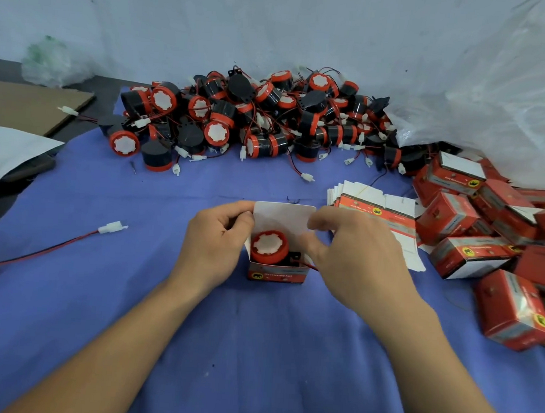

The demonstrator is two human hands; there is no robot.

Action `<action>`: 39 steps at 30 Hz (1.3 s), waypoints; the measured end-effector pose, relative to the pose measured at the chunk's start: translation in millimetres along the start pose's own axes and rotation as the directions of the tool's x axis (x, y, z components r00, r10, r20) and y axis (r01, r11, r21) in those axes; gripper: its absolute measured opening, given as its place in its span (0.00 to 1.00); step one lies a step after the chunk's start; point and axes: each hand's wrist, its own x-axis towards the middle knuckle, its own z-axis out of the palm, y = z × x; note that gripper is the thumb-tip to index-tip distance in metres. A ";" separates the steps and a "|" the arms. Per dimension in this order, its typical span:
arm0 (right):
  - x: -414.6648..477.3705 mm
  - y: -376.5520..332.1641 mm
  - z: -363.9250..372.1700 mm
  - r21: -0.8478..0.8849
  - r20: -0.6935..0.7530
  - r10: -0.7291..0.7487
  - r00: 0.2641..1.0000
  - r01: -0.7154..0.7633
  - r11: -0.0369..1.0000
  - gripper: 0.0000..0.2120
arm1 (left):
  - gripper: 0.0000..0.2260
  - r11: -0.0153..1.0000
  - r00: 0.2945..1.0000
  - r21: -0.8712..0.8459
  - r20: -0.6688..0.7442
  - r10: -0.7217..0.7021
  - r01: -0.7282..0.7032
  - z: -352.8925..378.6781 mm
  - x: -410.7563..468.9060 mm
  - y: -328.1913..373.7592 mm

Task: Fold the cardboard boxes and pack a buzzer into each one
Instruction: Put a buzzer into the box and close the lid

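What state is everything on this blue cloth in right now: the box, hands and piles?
box: upright, top open, lid flap raised.
buzzer: inside the box, red face up, wire sticking out.
left hand: grips the box's left side.
right hand: holds the box's right side, blurred.
loose buzzers: heaped, unpacked.
flat boxes: stacked, unfolded.
closed boxes: piled.

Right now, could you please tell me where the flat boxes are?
In the head view the flat boxes lie stacked on the blue cloth right of centre, just beyond the right hand, between the open box and the packed boxes.
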 end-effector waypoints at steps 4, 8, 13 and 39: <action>3.6 11.5 19.3 -0.023 -0.063 0.120 0.991 -0.122 0.992 0.05 | 0.19 1.000 1.000 0.016 0.017 0.006 -0.006 -1.8 0.8 -1.9; 9.7 30.2 27.5 0.038 0.049 0.225 0.973 -0.227 0.973 0.04 | 0.18 1.000 0.999 0.017 0.034 -0.008 0.007 -3.3 0.9 -2.8; 0.7 45.6 35.6 0.129 0.173 0.208 0.963 -0.232 0.964 0.13 | 0.13 0.998 0.998 0.022 -0.030 -0.054 0.055 -0.7 0.1 -3.2; 3.9 36.1 -18.9 0.794 0.197 -0.168 0.966 -0.057 0.605 0.08 | 0.08 0.399 0.813 0.757 0.292 0.503 -0.518 31.9 -36.8 1.4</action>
